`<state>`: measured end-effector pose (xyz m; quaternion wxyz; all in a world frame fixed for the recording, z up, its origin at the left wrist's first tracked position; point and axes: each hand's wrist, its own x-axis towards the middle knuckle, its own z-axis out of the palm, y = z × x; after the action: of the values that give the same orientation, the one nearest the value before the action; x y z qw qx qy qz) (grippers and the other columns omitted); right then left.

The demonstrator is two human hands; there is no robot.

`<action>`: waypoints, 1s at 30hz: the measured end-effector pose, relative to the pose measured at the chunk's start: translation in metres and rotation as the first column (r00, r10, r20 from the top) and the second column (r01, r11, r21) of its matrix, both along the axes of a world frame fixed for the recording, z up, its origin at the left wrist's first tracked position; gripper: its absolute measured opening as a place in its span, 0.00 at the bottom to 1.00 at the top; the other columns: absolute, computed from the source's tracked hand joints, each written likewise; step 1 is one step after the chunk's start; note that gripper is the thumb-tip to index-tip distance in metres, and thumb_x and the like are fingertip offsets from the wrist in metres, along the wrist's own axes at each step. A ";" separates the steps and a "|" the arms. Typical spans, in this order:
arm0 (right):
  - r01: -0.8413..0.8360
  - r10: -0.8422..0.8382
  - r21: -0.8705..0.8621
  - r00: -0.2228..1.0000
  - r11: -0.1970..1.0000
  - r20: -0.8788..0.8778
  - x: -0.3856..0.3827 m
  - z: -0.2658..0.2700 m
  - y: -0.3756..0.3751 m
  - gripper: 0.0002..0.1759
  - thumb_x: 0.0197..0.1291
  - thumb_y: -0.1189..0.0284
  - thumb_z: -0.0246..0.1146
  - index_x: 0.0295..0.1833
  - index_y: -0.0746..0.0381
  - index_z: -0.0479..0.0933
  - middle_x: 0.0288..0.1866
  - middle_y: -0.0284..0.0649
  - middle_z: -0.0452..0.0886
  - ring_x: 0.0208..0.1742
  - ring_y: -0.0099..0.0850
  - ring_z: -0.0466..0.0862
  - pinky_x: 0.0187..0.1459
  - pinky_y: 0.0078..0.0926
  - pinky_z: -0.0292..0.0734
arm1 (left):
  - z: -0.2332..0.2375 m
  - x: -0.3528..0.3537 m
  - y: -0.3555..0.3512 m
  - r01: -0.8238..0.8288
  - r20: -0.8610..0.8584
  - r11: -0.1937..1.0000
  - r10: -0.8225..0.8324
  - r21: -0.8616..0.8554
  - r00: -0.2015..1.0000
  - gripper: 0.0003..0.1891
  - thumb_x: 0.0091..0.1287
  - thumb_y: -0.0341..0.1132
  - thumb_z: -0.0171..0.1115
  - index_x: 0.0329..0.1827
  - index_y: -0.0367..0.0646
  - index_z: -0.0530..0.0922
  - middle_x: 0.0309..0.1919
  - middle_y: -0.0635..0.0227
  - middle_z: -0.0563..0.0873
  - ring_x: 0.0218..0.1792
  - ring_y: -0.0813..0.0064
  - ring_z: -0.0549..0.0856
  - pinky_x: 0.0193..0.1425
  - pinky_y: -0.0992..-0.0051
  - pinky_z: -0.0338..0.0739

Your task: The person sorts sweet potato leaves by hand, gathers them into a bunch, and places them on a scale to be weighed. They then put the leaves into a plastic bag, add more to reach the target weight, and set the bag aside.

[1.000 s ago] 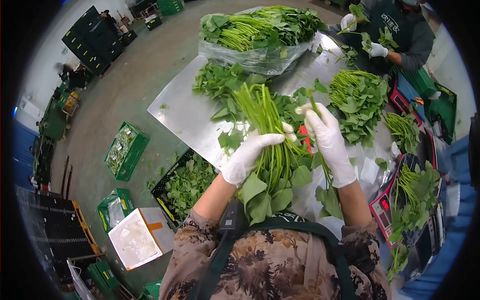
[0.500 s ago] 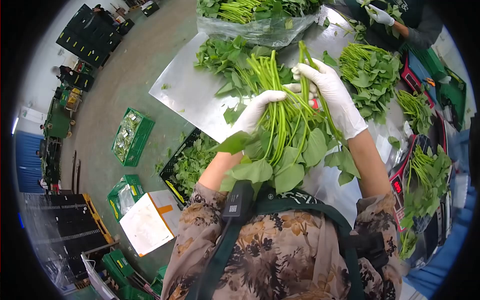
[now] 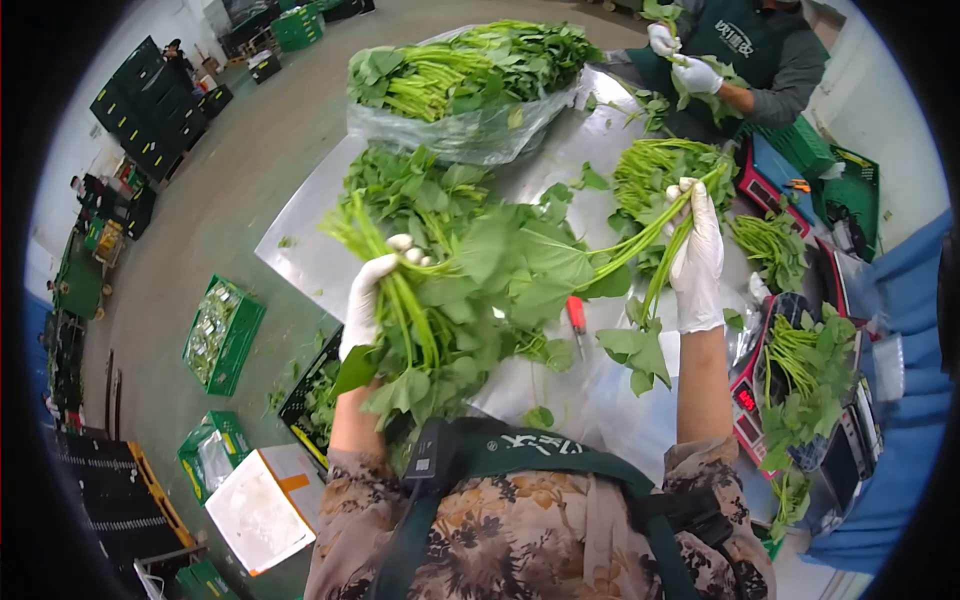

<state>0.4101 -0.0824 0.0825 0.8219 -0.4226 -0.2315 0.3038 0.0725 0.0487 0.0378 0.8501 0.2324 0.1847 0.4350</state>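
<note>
My left hand (image 3: pixel 375 290), in a white glove, is closed around a thick bunch of leafy green stems (image 3: pixel 410 320), its leaves hanging toward me. On the right, my right hand (image 3: pixel 697 262), also gloved, grips a few leafy stems (image 3: pixel 628 245) whose leaves reach left toward the bunch. Between the hands, a red-handled tool (image 3: pixel 576 314) with a thin metal end lies on the metal table (image 3: pixel 300 235). Behind my left hand is a loose pile of leafy greens (image 3: pixel 415 195). A stacked bundle of greens (image 3: pixel 660 175) sits just beyond my right hand.
A plastic-lined heap of greens (image 3: pixel 480 75) stands at the table's far side. Opposite, a co-worker (image 3: pixel 745 60) in white gloves holds greens. Scales (image 3: pixel 745 400) with bundles line the right. Green crates (image 3: pixel 225 335) and a white box (image 3: pixel 260 510) stand on the floor at left.
My hands have moved apart, splitting the stems between them: the larger bunch went left, a few stems right. The red-handled tool is now more visible. The camera view has shifted.
</note>
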 end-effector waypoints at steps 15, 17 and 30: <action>0.043 -0.047 0.164 0.999 0.986 0.023 0.019 0.024 -0.021 0.11 0.69 0.61 0.55 0.47 0.56 0.73 0.38 0.29 0.75 0.35 0.18 0.73 0.29 0.13 0.66 | -0.009 -0.023 0.008 -0.026 -0.075 0.998 0.030 0.054 0.997 0.16 0.59 0.29 0.59 0.50 0.37 0.74 0.35 0.62 0.83 0.43 0.66 0.82 0.57 0.70 0.76; 0.068 -0.066 0.163 0.998 0.984 -0.022 0.017 0.026 -0.020 0.10 0.70 0.61 0.55 0.47 0.56 0.73 0.38 0.28 0.75 0.36 0.18 0.73 0.31 0.13 0.67 | -0.007 -0.021 0.004 -0.011 -0.119 0.992 0.026 0.124 0.993 0.15 0.59 0.30 0.59 0.50 0.37 0.74 0.34 0.63 0.83 0.42 0.67 0.82 0.54 0.71 0.75; -0.100 0.126 0.257 0.988 0.961 -0.086 0.043 0.004 -0.033 0.12 0.70 0.59 0.53 0.48 0.54 0.73 0.41 0.29 0.74 0.38 0.24 0.72 0.41 0.24 0.71 | -0.009 -0.006 0.001 0.054 -0.107 0.984 -0.036 0.169 0.994 0.16 0.59 0.32 0.61 0.49 0.35 0.76 0.36 0.62 0.84 0.41 0.70 0.83 0.50 0.73 0.76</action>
<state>0.4532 -0.1154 0.0860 0.8609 -0.2851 -0.2500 0.3393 0.0660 0.0501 0.0291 0.8260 0.3308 0.1849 0.4173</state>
